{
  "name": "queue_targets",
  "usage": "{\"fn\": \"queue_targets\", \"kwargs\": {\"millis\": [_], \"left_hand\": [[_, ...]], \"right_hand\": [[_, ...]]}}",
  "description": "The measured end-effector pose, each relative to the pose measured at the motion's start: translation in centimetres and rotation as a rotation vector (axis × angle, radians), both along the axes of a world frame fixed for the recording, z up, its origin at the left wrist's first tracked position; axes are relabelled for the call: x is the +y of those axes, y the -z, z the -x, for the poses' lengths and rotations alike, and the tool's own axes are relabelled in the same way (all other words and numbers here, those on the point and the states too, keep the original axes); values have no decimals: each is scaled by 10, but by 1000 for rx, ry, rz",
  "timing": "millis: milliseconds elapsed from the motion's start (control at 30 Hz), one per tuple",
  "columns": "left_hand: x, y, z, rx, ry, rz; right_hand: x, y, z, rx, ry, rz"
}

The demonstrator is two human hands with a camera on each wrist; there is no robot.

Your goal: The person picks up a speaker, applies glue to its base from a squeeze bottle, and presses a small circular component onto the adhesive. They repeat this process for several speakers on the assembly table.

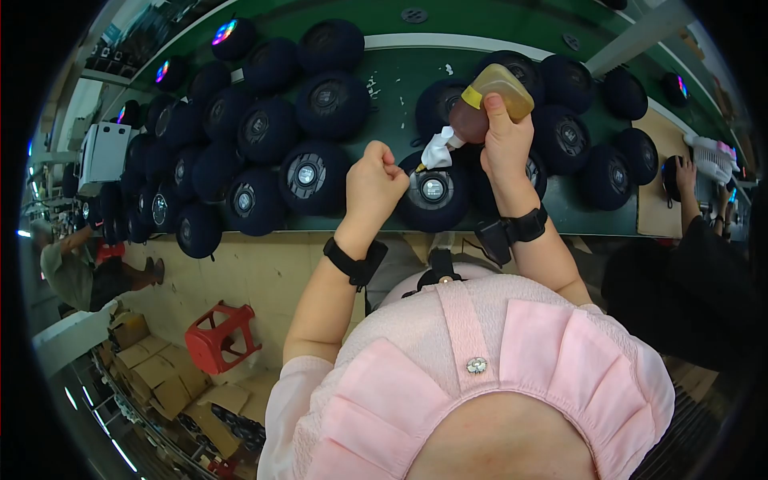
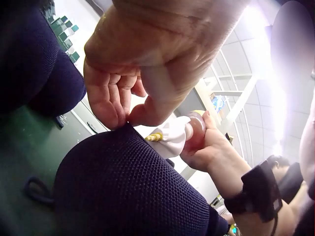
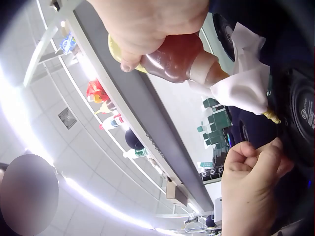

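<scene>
My right hand (image 1: 510,146) grips a squeeze bottle (image 3: 173,59) of amber liquid, tilted nozzle-down. White tissue (image 3: 242,93) is wrapped around its neck, and the yellowish nozzle tip (image 3: 272,116) pokes out. Below it sits a round speaker (image 1: 436,210) with dark blue mesh fabric and a black ringed base facing up. The nozzle is right at the edge where fabric meets base. With thumb and fingertips, my left hand (image 1: 374,186) pinches the mesh fabric (image 2: 123,167) at that rim, drawing it up to a small peak beside the nozzle.
Many similar speakers (image 1: 258,130) crowd the green bench (image 1: 396,80) on both sides, some with lit colourful tops. A white box-shaped device (image 1: 104,152) stands at the left end. Another person's arm (image 1: 686,188) works at the right. Behind is a red stool (image 1: 222,336).
</scene>
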State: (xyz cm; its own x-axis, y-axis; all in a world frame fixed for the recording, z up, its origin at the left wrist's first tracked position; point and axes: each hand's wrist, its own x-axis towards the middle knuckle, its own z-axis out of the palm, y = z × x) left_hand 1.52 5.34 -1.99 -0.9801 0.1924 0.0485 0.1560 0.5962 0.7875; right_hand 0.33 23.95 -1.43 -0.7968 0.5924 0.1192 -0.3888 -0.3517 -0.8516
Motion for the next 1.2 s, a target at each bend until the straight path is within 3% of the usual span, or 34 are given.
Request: {"fn": "queue_targets", "kwargs": {"millis": [167, 233, 667, 767, 833, 933, 1033, 1100, 1200], "left_hand": [[1, 0, 0, 22, -12, 5], [1, 0, -1, 21, -15, 2], [1, 1, -1, 14, 1, 25], [2, 1, -2, 23, 7, 42], [3, -2, -1, 33, 13, 55], [2, -13, 3, -129, 33, 37], [7, -17, 9, 40, 126, 63], [17, -22, 16, 362, 474, 100], [31, -13, 25, 397, 677, 108]], "right_hand": [[-2, -3, -3, 33, -29, -40], [-4, -7, -6, 61, -43, -197], [4, 0, -14, 65, 27, -184], [18, -1, -16, -4, -18, -71], [28, -8, -17, -93, -2, 213], [44, -15, -19, -103, -15, 341], [60, -18, -25, -108, -4, 461], [69, -20, -29, -106, -26, 554], [82, -16, -33, -79, -14, 575]]}}
